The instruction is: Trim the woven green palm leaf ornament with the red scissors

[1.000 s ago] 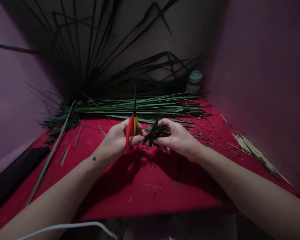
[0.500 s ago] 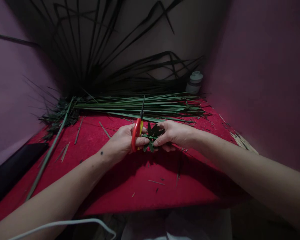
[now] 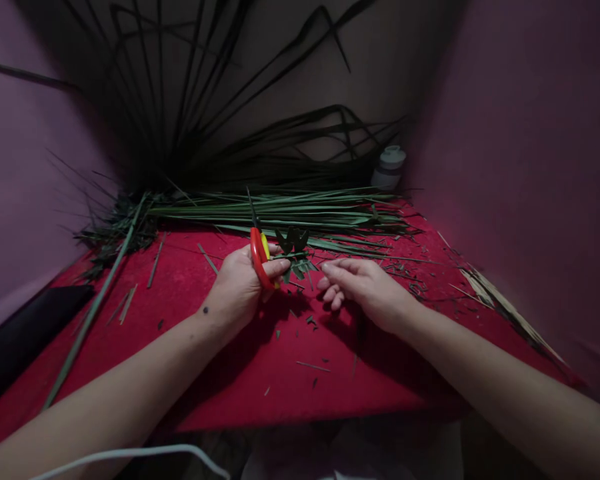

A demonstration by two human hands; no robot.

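Note:
My left hand (image 3: pixel 240 277) is closed round red-and-yellow scissors (image 3: pixel 258 257), whose dark blades point up and away. Between its thumb and fingers it also pinches a small green leaf piece (image 3: pixel 295 253) cut into several pointed lobes. To the right of that piece, and apart from it, is my right hand (image 3: pixel 365 287). Its thumb and forefinger are pressed together and the other fingers are curled; whether anything small is between them I cannot make out. Small green clippings (image 3: pixel 311 321) lie on the red cloth (image 3: pixel 260 400) below the hands.
Long green leaf strips (image 3: pixel 280 207) lie across the back of the table. Dark fronds (image 3: pixel 180 133) lean on the wall behind. A white container (image 3: pixel 389 167) stands back right. Pale thin sticks (image 3: pixel 510 313) lie at right, a long green stalk (image 3: pixel 97 300) and a black object (image 3: pixel 35 333) at left.
My right hand has let go of the lobed leaf piece and moved right and down. My left hand has shifted left with the scissors and leaf piece. More clippings lie on the cloth.

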